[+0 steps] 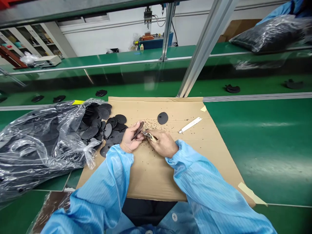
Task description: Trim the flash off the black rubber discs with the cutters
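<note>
Over the cardboard sheet [156,182], my left hand [131,137] is closed on a round black plastic disc [138,130], which is tilted nearly edge-on. My right hand [163,143] grips small cutting pliers [151,136] with cream handles. Their metal jaws are at the disc's edge; whether they touch it is too small to tell. Small black scraps lie scattered on the cardboard around both hands. A single black disc [162,118] rests flat just beyond them. Left of my left hand, a pile of similar discs [114,126] spills from a clear plastic bag [48,139].
A white utility knife [190,125] lies on the cardboard's right side. Tape [252,193] holds a corner of the sheet to the green table [268,139]. Behind a metal rail runs a green conveyor belt [146,87] with black parts [232,88]. A slanted metal post [202,48] rises beyond the cardboard.
</note>
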Demonstrator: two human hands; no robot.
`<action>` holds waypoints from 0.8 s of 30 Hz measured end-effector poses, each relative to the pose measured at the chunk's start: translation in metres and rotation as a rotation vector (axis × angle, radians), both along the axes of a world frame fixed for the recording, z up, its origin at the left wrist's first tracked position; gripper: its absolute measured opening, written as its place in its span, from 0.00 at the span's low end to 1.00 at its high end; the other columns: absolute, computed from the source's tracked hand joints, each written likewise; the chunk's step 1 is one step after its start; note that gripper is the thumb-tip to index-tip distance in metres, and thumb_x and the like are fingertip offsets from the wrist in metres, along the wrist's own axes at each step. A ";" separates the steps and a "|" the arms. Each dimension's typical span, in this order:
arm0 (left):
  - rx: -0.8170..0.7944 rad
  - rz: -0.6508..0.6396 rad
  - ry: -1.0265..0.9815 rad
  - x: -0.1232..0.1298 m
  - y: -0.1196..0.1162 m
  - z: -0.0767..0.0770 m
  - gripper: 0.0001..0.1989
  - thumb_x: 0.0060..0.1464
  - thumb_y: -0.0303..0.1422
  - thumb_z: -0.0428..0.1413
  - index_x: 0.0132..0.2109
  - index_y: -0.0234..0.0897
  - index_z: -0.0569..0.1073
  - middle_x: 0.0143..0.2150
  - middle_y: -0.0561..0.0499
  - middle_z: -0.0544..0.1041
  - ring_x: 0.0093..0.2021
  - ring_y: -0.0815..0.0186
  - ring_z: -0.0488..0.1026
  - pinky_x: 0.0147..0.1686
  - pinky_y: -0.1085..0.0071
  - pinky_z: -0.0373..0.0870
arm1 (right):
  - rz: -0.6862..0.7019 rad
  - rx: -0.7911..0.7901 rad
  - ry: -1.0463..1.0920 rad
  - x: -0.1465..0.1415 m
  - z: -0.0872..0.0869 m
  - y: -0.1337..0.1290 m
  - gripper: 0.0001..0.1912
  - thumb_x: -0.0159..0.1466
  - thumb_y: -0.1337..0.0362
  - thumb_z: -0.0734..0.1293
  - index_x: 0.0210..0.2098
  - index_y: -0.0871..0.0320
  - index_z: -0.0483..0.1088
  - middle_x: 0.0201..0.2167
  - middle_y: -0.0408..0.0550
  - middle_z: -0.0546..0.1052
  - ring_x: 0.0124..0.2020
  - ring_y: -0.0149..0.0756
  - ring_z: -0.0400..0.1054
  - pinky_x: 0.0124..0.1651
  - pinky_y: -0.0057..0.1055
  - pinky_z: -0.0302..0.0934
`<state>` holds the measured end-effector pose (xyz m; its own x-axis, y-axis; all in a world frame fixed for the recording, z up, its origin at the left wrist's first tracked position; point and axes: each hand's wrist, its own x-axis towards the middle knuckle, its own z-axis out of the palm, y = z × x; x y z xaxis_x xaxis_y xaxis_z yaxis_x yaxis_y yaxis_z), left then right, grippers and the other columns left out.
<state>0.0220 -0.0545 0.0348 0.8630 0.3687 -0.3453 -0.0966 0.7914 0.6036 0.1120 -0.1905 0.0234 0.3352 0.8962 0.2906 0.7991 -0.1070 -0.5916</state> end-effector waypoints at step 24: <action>0.167 0.277 -0.061 0.006 -0.006 -0.008 0.18 0.41 0.27 0.66 0.38 0.35 0.68 0.26 0.58 0.70 0.22 0.76 0.67 0.21 0.80 0.63 | -0.370 -0.047 -0.258 0.064 -0.028 0.014 0.18 0.61 0.67 0.62 0.51 0.60 0.68 0.54 0.53 0.72 0.51 0.49 0.63 0.55 0.43 0.57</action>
<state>0.0284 -0.0608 0.0273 0.7391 0.6397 -0.2111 -0.3341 0.6203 0.7097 0.1759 -0.1764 -0.0048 0.5579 0.7437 0.3684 0.8223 -0.4356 -0.3661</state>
